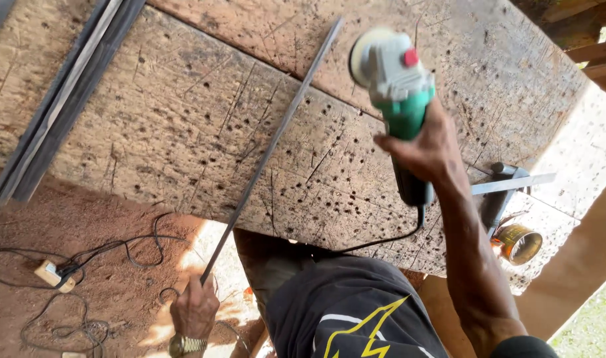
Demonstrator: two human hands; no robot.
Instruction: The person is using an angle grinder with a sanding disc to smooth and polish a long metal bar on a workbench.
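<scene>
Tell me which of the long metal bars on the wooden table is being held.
The single thin dark metal rod lying diagonally across the middle, its near end in the left hand. The dark flat bars at the table's far-left edge lie untouched.

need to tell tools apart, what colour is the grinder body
Green body with a grey head and red button on the angle grinder, clearest in the head view.

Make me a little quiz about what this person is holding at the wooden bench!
1. True or false: the right hand holds a green angle grinder.
2. What does the left hand hold? A) a long metal rod B) a hammer C) a paintbrush
3. Where does the extension socket lie?

Key: 1 true; 2 A; 3 on the red dirt ground, left of the workbench.
</scene>
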